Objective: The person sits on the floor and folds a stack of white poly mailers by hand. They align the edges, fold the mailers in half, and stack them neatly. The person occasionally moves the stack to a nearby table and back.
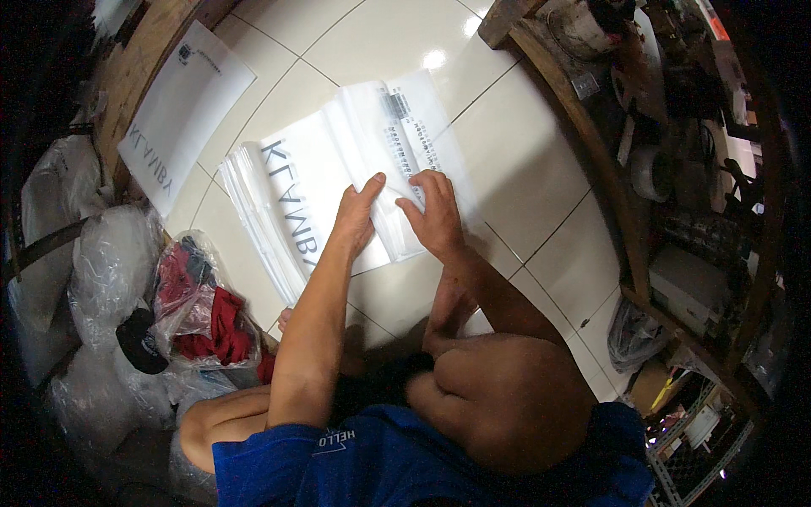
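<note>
A stack of flat white translucent plastic bags [308, 156] with dark printed lettering lies on the tiled floor in front of me. Its left side shows many layered, folded edges. The upper bag is bunched into raised folds in the middle. My left hand [356, 218] is closed on one of these folds, thumb on top and the other fingers partly hidden. Just to the right, my right hand [438, 215] has its fingers bent over the plastic, with thumb and forefinger on the same bag. Its fingertips press into the printed part.
Another printed plastic bag [186, 118] leans on a wooden beam [152, 93] at the left. Stuffed clear bags [110, 262], one with red cloth [221, 329], crowd my left side. A wooden shelf frame [583, 144] with cluttered items runs along the right.
</note>
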Action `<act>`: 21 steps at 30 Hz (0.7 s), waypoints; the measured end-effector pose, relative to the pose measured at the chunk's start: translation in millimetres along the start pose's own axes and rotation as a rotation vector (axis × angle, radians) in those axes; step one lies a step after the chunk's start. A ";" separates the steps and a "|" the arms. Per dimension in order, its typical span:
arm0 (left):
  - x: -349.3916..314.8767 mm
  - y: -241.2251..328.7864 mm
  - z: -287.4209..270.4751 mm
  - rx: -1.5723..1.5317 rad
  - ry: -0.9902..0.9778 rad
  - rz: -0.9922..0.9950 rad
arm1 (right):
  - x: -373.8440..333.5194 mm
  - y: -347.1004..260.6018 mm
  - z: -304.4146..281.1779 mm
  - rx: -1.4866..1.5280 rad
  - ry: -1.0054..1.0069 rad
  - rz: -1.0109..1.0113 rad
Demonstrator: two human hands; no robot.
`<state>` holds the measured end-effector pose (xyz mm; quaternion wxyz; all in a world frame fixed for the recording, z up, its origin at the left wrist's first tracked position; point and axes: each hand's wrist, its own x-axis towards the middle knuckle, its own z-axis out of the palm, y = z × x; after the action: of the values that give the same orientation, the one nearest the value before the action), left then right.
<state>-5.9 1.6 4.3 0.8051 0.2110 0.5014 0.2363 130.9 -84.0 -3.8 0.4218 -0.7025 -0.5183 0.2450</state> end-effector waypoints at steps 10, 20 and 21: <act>0.4 -0.4 2.4 0.084 0.009 0.031 | 4.1 17.3 -3.7 0.089 0.057 0.045; 0.0 1.1 7.1 0.129 0.107 0.021 | 6.4 55.1 -40.0 -0.038 0.453 0.332; -0.3 1.1 9.0 0.138 0.107 0.011 | 7.5 41.6 -44.4 -0.028 0.327 0.291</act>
<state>2.0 1.4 8.8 0.7595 0.2556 0.5576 0.2166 189.8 -96.5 -15.0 0.4507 -0.8061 -0.3394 0.1787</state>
